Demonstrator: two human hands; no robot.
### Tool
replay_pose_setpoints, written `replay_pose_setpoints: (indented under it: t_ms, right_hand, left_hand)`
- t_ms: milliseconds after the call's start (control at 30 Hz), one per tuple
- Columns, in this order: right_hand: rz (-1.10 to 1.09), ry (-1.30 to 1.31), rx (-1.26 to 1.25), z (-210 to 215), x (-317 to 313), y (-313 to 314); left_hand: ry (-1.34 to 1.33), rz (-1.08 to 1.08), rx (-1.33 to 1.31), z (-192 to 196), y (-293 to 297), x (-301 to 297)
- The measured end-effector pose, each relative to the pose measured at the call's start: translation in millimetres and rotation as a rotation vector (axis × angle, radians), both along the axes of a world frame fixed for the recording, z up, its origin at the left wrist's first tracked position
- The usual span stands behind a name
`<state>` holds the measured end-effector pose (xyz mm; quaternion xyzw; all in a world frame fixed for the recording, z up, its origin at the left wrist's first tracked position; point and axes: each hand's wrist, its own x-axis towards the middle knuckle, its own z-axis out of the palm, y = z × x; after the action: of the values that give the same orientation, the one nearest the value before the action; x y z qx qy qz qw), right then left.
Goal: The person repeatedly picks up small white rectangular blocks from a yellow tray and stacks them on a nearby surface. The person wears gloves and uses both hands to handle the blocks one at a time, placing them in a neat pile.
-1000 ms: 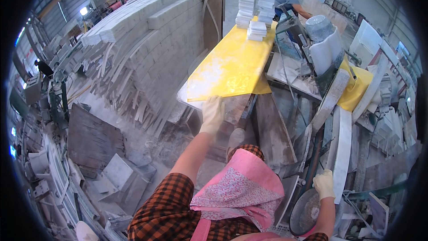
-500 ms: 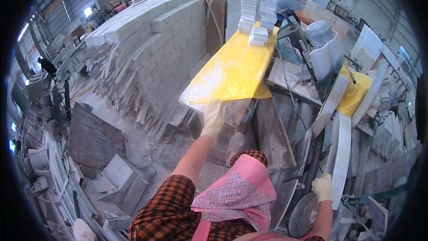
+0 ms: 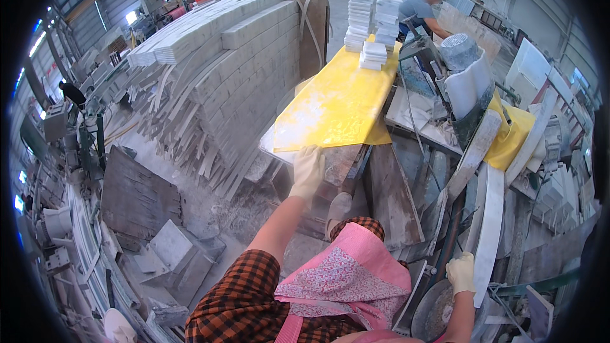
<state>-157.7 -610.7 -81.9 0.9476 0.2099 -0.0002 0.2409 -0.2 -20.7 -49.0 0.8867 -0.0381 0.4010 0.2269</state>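
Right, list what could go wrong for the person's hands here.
1. The left hand is stretched out to the near edge of the yellow table, over broken slabs; a slip there could mean a fall onto sharp pieces.
2. The right hand grips a long white strip leaning among other loose strips; it may tip or slide and pinch fingers.
3. Dust coats the floor, so footing looks poor.

head view | worn high, looking down and forward | wide fisheye
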Motion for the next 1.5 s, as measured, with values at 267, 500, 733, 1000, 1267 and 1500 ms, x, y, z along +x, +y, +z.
replay_pose_setpoints:
  t_ms: [267,500,733,1000,1267,1500]
  right_hand:
    - [-0.057,0.003,0.084,-6.0,2.0,-3.0]
    - [-0.038,-0.019,0.117,-13.6,3.1,-11.4]
    - [-0.032,0.023,0.073,-12.4,3.4,-13.6]
    - [-0.034,-0.031,0.041,-20.2,3.6,-17.2]
    - [-0.031,-0.019,-0.010,-15.2,3.8,-16.3]
    - [-0.007,-0.086,0.167,18.9,3.6,9.3]
  left_hand:
    - [-0.001,-0.010,0.001,1.8,0.3,-0.6]
    - [-0.059,0.016,0.041,-1.9,0.7,3.3]
    - [-0.074,-0.022,0.011,-3.7,1.5,4.7]
    - [-0.058,-0.019,0.018,-4.3,1.4,5.7]
    - [-0.039,-0.014,0.025,-3.0,1.0,5.3]
    - [0.002,0.008,0.028,-2.7,0.4,7.4]
